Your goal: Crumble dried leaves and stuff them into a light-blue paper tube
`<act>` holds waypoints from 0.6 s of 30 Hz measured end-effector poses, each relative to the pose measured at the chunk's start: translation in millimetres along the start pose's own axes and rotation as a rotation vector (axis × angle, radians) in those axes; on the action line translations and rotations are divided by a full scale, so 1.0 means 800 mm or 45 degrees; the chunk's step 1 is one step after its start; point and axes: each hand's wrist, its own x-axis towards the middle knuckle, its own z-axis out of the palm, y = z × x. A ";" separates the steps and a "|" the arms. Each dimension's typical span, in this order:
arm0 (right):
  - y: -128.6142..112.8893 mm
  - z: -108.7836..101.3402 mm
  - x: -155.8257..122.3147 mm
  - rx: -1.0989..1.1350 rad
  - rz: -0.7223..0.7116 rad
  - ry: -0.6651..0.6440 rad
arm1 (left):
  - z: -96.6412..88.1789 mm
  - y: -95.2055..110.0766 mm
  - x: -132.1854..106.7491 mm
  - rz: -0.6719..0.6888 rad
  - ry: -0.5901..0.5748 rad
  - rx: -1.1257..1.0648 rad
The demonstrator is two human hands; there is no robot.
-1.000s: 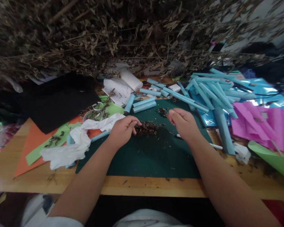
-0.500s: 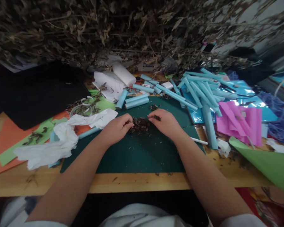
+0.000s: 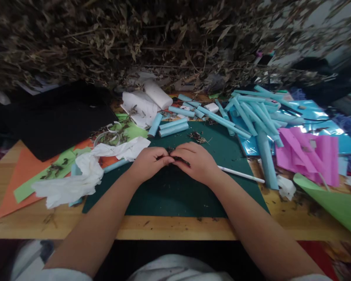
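Observation:
My left hand (image 3: pixel 150 162) and my right hand (image 3: pixel 196 162) meet over the middle of a dark green mat (image 3: pixel 175 199), fingertips touching. Both are closed around dried leaves (image 3: pixel 170 150), of which only a dark bit shows between the fingers; the rest is hidden beneath the hands. A smaller pile of leaf crumbs (image 3: pixel 197 137) lies on the mat just beyond my right hand. From behind the right wrist a thin white stick (image 3: pixel 242 174) points out to the right.
Blue paper rolls (image 3: pixel 251 113) are heaped at the back right, beside crumpled pink paper (image 3: pixel 310 154). Crumpled white tissue (image 3: pixel 87 168) lies left of the mat, near a black sheet (image 3: pixel 64 121). Dried branches (image 3: pixel 163 39) hang across the back.
My hands have come together over the leaf pile, which was visible between them before and is now mostly covered. The view has shifted slightly, and more of the white stick shows.

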 end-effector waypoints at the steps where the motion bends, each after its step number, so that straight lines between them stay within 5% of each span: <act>1: -0.001 0.001 0.000 0.004 -0.015 0.029 | 0.000 0.000 0.000 0.011 -0.019 -0.027; 6: -0.003 0.004 0.004 0.041 0.043 0.149 | 0.004 0.003 0.000 0.036 -0.039 -0.112; 18: 0.002 0.005 0.010 -0.001 0.185 0.097 | 0.003 0.000 0.004 -0.013 0.174 -0.111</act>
